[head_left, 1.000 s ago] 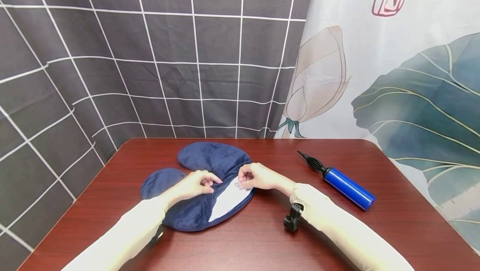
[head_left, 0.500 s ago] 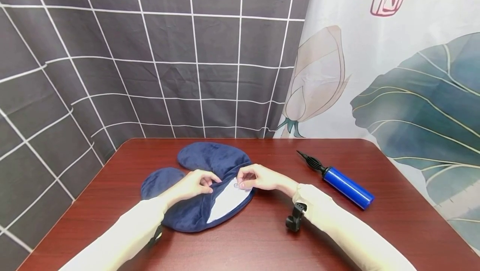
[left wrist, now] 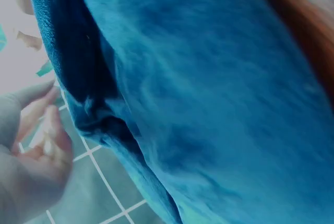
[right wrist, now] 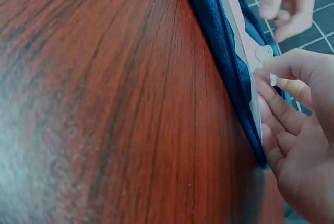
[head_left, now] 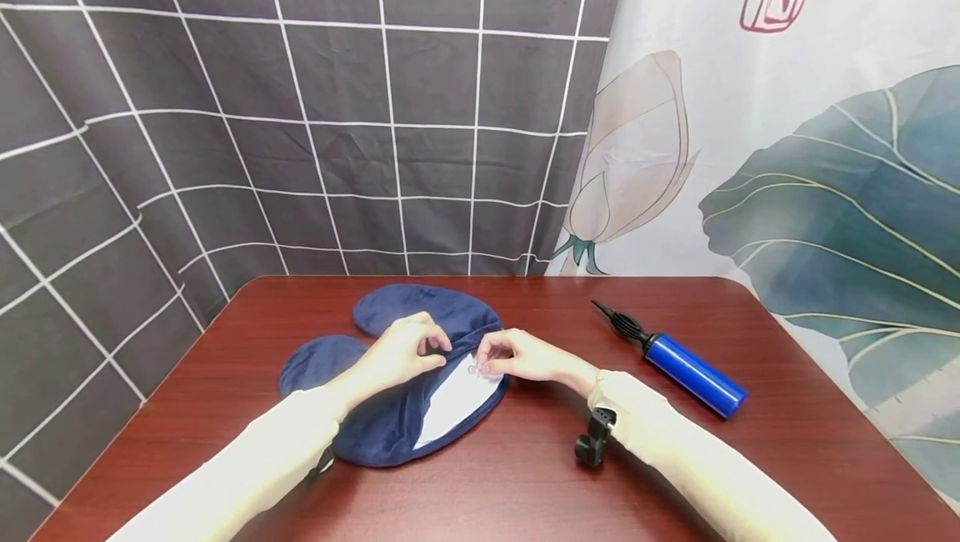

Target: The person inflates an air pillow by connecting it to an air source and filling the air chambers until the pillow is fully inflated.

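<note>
A navy plush U-shaped neck pillow lies on the table, its zipped cover opened over a white inner bladder. A small clear air valve sticks up from the bladder. My right hand pinches a clear part of this valve between thumb and forefinger, while its other fingers rest against the bladder in the right wrist view. Above the cover beside the opening, my left hand hovers with loosely bent fingers and holds nothing. The left wrist view shows that hand apart from the blue fabric.
A blue hand pump with a black nozzle lies to the right on the reddish-brown table. Behind the table hang a grey checked curtain and a white flower-printed one.
My left hand has let go of the cover's edge and risen up and slightly right. The right hand stays at the valve.
</note>
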A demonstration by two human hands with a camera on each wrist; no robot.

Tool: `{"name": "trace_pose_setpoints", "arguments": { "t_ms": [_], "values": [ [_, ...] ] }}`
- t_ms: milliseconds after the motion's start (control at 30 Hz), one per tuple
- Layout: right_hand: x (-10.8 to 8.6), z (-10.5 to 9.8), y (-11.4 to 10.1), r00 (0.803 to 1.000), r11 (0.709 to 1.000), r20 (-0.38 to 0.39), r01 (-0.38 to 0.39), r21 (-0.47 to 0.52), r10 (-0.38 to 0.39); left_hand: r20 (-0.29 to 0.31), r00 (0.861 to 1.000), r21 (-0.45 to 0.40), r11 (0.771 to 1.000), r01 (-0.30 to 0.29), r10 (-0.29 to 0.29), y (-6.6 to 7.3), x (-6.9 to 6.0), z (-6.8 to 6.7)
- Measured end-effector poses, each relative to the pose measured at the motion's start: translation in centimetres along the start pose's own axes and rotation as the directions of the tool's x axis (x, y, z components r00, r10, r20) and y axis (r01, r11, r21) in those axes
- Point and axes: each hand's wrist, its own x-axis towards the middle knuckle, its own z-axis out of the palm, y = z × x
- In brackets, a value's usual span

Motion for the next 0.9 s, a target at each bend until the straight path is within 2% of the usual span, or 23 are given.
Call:
{"name": "trace_pose_setpoints", "arguments": {
  "t_ms": [67,167,300,433,567,700,900],
  "values": [
    [0.0,0.0,0.1,1.000,1.000,-0.007,-0.004,0.000,0.004,-0.006,0.999,-0.033,0.999,-0.039,0.039,0.1,0.4,0.4],
    [0.0,0.0,0.3,1.000,1.000,-0.009,-0.005,0.012,0.005,0.019,0.998,-0.030,0.998,-0.057,0.058,0.4,0.8,1.1],
    [-0.1,-0.1,0.5,1.000,0.999,-0.003,0.002,0.032,-0.002,0.052,0.998,-0.044,0.998,-0.035,0.037,0.6,0.7,2.1],
    [-0.2,-0.1,0.6,1.000,0.999,0.004,0.009,0.050,-0.009,0.020,1.000,-0.051,0.999,0.001,0.000,0.8,0.5,2.9],
    [-0.2,-0.3,0.5,1.000,0.998,0.012,0.024,0.052,-0.024,-0.029,0.999,0.031,0.999,0.032,-0.031,1.0,0.2,3.6],
    [-0.3,-0.4,0.4,1.000,0.998,0.007,0.017,0.063,-0.018,-0.055,0.996,0.118,0.990,0.076,-0.070,1.3,0.0,4.2],
    [-0.5,0.0,0.7,1.000,0.997,-0.013,0.008,0.075,-0.007,-0.071,0.995,0.143,0.986,0.086,-0.077,1.6,0.1,4.6]
  ]
}}
